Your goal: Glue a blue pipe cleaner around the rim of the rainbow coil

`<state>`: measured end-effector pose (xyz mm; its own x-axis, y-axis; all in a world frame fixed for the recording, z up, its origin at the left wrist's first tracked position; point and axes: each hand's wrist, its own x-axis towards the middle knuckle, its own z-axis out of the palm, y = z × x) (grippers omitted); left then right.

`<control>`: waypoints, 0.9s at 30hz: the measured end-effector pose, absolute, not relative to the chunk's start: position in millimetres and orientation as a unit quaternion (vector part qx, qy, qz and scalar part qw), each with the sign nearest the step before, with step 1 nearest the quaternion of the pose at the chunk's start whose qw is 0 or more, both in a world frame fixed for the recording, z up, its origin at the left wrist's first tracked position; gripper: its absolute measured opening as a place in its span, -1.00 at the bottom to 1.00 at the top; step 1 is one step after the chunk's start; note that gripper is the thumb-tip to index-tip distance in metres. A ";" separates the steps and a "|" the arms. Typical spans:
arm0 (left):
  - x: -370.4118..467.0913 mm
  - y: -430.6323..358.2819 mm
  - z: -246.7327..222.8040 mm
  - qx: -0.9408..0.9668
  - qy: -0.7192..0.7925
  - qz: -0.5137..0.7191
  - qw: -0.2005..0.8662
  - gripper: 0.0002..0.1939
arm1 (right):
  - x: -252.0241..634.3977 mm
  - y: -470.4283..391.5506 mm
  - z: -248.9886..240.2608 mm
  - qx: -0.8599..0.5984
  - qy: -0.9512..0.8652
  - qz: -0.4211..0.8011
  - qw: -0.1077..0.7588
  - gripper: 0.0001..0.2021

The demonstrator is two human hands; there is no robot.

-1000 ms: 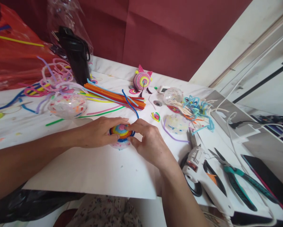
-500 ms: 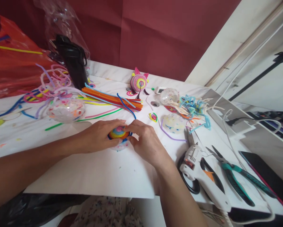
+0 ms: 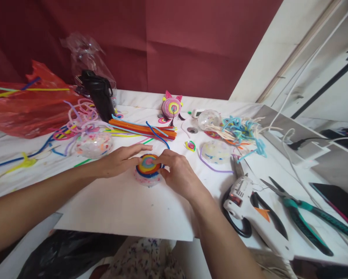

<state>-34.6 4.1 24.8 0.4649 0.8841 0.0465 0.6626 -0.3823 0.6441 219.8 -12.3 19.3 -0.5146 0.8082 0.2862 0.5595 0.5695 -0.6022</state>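
A small clear ball with coloured specks rests on the white sheet in front of me. Its top is covered by a coil of fuzzy pipe cleaners, pink in the middle, then blue, yellow, orange and dark blue at the rim. My left hand is at the coil's left side, fingers stretched out and thumb close to the edge. My right hand pinches at the coil's right rim, where the dark blue pipe cleaner shows between the fingers. A blue strand runs behind that hand; its lower end is hidden.
Orange pipe cleaners lie behind my hands. Speckled clear balls stand on both sides. A pink eared ball sits at the back. At right lie a glue gun, scissors and green-handled pliers.
My left fingers have lifted off the coil and opened, so more of its top shows. The right hand keeps its pinch at the rim. The view has shifted slightly.
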 end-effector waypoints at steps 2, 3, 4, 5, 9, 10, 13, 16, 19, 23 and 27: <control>-39.4 -5.4 20.5 0.795 0.508 0.210 0.258 -0.34 | 220.4 -11.2 17.0 -0.399 -0.844 0.221 0.283 -0.62; -40.3 -11.1 17.5 0.786 0.521 0.219 0.251 -0.31 | 220.6 -10.5 15.7 -0.393 -0.846 0.219 0.285 -0.63; -40.0 -16.9 14.3 0.779 0.530 0.225 0.247 -0.28 | 220.7 -9.7 14.3 -0.387 -0.849 0.217 0.288 -0.64; -38.7 -22.3 11.0 0.774 0.536 0.226 0.249 -0.24 | 220.7 -8.8 12.9 -0.380 -0.851 0.215 0.292 -0.65; -29.4 -33.8 0.4 0.746 0.567 0.252 0.242 -0.18 | 219.7 -4.7 9.0 -0.358 -0.851 0.228 0.309 -0.64; -27.6 -34.2 -1.1 0.745 0.569 0.257 0.234 -0.19 | 219.5 -4.0 8.8 -0.357 -0.849 0.236 0.309 -0.63; -25.4 -32.1 -3.4 0.748 0.566 0.264 0.226 -0.24 | 219.7 -3.3 10.1 -0.366 -0.845 0.251 0.300 -0.60; -27.7 -27.8 -3.2 0.750 0.561 0.264 0.230 -0.24 | 220.0 -5.6 13.6 -0.376 -0.843 0.249 0.294 -0.58; -34.8 -20.4 -0.1 0.768 0.544 0.245 0.230 -0.22 | 218.2 -11.1 18.1 -0.396 -0.837 0.248 0.284 -0.59; -47.9 -11.7 6.6 0.802 0.514 0.203 0.225 -0.16 | 210.9 -21.9 22.6 -0.422 -0.830 0.243 0.272 -0.62; -47.5 -20.3 8.6 0.835 0.484 0.197 0.171 -0.10 | 202.1 -29.2 22.9 -0.436 -0.826 0.235 0.269 -0.62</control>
<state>-47.5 -20.3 8.6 0.4535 0.8760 0.1644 0.7412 -0.4731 0.4762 202.1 -29.2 22.9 -0.4756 0.8466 0.2391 0.5936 0.5094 -0.6230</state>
